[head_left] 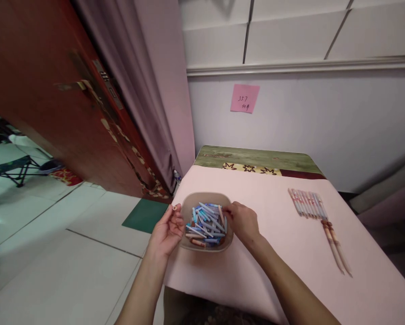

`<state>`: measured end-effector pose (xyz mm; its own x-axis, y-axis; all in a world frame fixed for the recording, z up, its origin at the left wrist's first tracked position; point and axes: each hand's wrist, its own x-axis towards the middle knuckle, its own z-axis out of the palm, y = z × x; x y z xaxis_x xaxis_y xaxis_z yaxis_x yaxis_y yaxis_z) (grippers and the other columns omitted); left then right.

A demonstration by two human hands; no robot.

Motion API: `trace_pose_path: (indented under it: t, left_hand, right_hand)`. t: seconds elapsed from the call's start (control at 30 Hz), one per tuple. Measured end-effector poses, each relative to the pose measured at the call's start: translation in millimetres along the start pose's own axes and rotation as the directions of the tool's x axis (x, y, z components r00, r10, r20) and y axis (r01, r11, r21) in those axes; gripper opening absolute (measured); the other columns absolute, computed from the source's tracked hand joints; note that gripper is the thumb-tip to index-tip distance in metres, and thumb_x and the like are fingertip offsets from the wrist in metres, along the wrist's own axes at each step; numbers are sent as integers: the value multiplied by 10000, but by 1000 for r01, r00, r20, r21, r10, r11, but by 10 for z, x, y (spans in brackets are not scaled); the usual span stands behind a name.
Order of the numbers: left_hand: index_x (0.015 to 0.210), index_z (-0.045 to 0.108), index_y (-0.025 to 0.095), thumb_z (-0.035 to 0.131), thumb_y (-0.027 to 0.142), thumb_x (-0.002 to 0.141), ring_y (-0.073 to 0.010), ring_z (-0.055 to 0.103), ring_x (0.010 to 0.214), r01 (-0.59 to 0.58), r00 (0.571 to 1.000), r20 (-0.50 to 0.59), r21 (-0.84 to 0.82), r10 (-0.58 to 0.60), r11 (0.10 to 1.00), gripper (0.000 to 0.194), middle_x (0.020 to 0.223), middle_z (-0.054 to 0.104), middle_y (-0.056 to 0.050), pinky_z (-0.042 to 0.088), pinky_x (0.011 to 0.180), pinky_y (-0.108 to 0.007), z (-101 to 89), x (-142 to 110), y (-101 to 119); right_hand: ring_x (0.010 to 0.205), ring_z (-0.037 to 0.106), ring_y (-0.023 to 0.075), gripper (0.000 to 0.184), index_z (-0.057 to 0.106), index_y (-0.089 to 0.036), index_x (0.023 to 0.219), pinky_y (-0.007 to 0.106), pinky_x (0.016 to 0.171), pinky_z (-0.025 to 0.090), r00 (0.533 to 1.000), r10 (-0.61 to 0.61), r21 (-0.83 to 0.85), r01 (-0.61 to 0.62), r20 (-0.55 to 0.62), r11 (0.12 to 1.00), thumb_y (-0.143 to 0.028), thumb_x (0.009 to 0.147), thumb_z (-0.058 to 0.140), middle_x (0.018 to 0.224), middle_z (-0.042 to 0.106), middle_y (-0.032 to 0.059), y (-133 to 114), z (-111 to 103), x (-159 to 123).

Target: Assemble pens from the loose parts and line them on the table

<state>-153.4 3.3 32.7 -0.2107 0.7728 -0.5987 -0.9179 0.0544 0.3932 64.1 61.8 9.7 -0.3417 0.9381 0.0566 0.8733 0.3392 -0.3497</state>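
A shallow grey bowl [192, 202] full of several small blue, white and orange sticks [205, 223] sits near the left edge of a table under a pale pink cloth [266, 234]. My left hand [167, 230] is at the bowl's left rim, fingers curled round a small ring-like piece pinched at thumb and forefinger. My right hand [243, 221] rests at the bowl's right rim, fingers bent and reaching among the sticks; whether it grips one is hidden.
A row of several pens or slim tubes [307, 203] lies on the cloth at the right, with two longer sticks [336, 248] below them. A pink sticky note [245, 98] is on the wall. A brown door [53, 99] and a curtain [144, 90] stand left.
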Motion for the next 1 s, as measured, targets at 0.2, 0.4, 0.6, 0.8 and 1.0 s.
trace_pose_path:
  t: [0.2, 0.4, 0.6, 0.8, 1.0]
  left_hand:
    - [900, 604, 69, 418, 205, 964, -58, 598, 484, 8, 1000, 22, -8, -7, 1000, 240, 628, 636, -24, 486, 413, -118, 12, -14, -4]
    - [890, 611, 67, 440, 144, 949, -74, 643, 507, -22, 999, -47, -9, 22, 1000, 197, 653, 677, -49, 548, 481, -132, 11, -16, 4]
    - [852, 615, 81, 461, 89, 927, -101, 681, 563, -47, 997, -60, -1, 47, 999, 171, 709, 709, -72, 582, 542, -162, -6, 19, -34]
    - [790, 619, 84, 460, 48, 910, -115, 688, 594, -21, 1000, -13, 7, 21, 1000, 203, 725, 711, -90, 585, 546, -177, 35, 53, -264]
    - [856, 636, 68, 497, 83, 905, -115, 681, 575, 123, 992, -8, 88, -123, 989, 148, 745, 716, -103, 568, 505, -166, 71, 28, -582]
  right_hand:
    - [840, 683, 214, 165, 758, -250, 864, 260, 697, 464, 966, -113, -1, 116, 231, 993, -291, 808, 608, 879, 752, 56, -377, 225, 128]
    - [857, 687, 288, 206, 751, -128, 898, 348, 736, 500, 950, -82, -2, 87, 301, 996, -187, 763, 607, 902, 739, 172, -584, 505, 127]
    - [875, 672, 305, 167, 732, -130, 829, 376, 766, 476, 968, -59, 191, 12, 244, 982, -190, 771, 588, 879, 731, 178, -419, 337, 147]
    - [579, 624, 125, 364, 627, -172, 939, 219, 543, 449, 966, -102, 559, -50, 237, 827, -371, 961, 323, 774, 718, 45, -46, 75, 154]
    - [527, 532, 85, 354, 630, -165, 938, 194, 505, 394, 923, -204, 941, -296, 325, 161, -464, 752, 671, 693, 658, -12, 89, 99, 50]
